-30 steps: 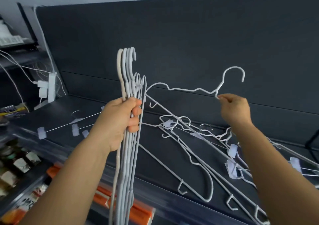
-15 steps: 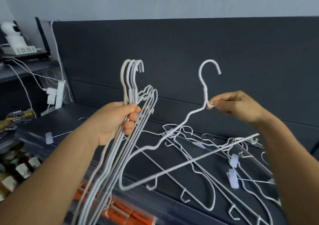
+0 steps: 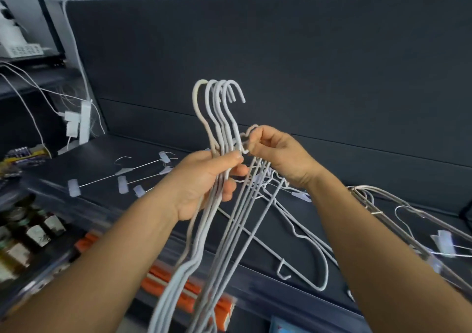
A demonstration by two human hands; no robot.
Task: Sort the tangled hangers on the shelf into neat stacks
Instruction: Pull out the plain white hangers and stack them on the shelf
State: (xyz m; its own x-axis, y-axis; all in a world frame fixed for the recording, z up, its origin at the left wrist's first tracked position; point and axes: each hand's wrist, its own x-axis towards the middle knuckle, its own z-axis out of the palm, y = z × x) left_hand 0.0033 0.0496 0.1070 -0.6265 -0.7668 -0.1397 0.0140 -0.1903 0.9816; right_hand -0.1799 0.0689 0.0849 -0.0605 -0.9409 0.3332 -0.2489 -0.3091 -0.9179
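My left hand [image 3: 201,184] and right hand [image 3: 278,154] are bare, with no gloves, rings or watch on them. Both forearms are bare too, right down to the frame's edge. My fingernails are short and unpainted.

head cam | worn high, faces forward-down | close over hands [image 3: 204,182] | single view

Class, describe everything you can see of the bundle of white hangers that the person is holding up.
The bundle of white hangers looks like coated wire, one hook creamier than the rest. Several hooks stand nearly upright and aligned, curving right. The left hand grips the necks, while the right hand pinches a wire bend beside the necks. The bodies hang down, fanning slightly, in front of the dark shelf, their lower ends blurred and cut off by the picture's edge.
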